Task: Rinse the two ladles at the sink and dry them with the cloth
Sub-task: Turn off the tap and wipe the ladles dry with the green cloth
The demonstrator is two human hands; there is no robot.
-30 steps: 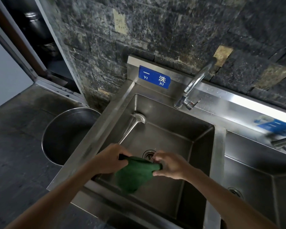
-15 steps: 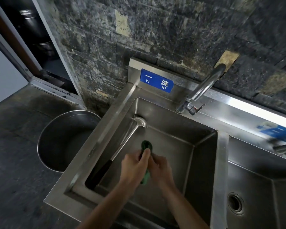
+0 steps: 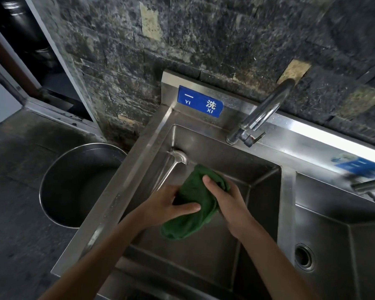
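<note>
Dark stone wall (image 3: 225, 40) backs a steel sink (image 3: 126, 182) with 2 basins and a tap (image 3: 262, 113). Over the left basin, both hands are clamped on a green cloth (image 3: 195, 204): the left hand (image 3: 167, 204) grips it with the thumb across its front, the right hand (image 3: 227, 202) holds its right side. 1 ladle (image 3: 171, 165) leans in the basin's far left corner; whether the cloth wraps another I cannot tell. Left of the sink, a steel pot (image 3: 74, 185) stands on the floor.
</note>
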